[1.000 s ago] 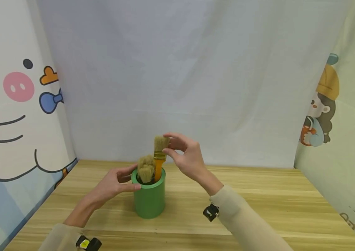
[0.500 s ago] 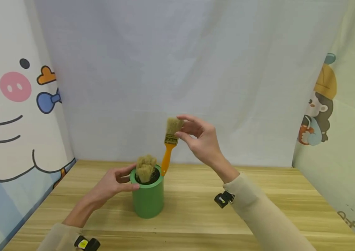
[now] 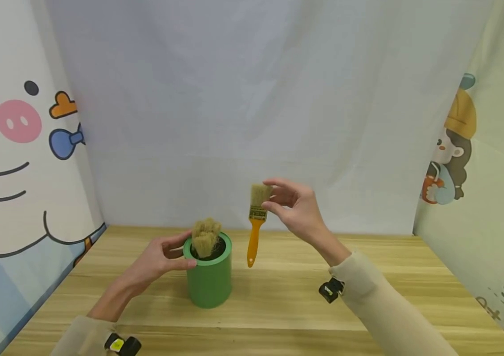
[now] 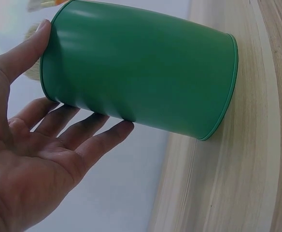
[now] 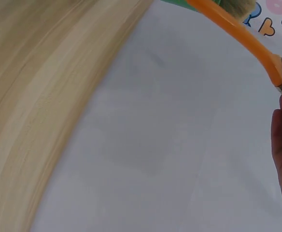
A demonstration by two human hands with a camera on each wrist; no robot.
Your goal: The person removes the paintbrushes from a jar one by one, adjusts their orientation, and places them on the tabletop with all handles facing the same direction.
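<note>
While the head view took in the mouth of the green pot [image 3: 209,287], the left wrist view gave its smooth outer wall and base rim, upright on the wood-grain table [image 3: 305,306]. Only the head view presented the paintbrush [image 3: 257,217] whole: tan bristles uppermost, metal ferrule, orange handle hanging down with a hole near its end. The right wrist view had that handle close up, its bristles out of view, and a sliver of the pot beyond.

Green pot: one, the landmark for all places below.

Paintbrush: one in hand, held in the air to the right of the pot, apart from it.

Bristle clump [image 3: 206,237]: one, tan, rising from the pot's mouth; how many brushes made it up could not be told.

Left hand [image 3: 159,258]: one, at the pot's left, gripping it, thumb at the rim and four fingers along the wall opposite.

Right hand [image 3: 300,210]: one, to the right of the pot and higher, pinching the paintbrush between thumb and fingers about the bristles.

Beige sleeves [image 3: 381,296]: two, nearer the viewer than the pot. Black wrist devices [image 3: 122,344]: two, one per arm.

Pale cloth backdrop [image 3: 252,99]: one, behind the pot. Cartoon-printed panels [image 3: 501,188]: two, one well to each side of the pot.
</note>
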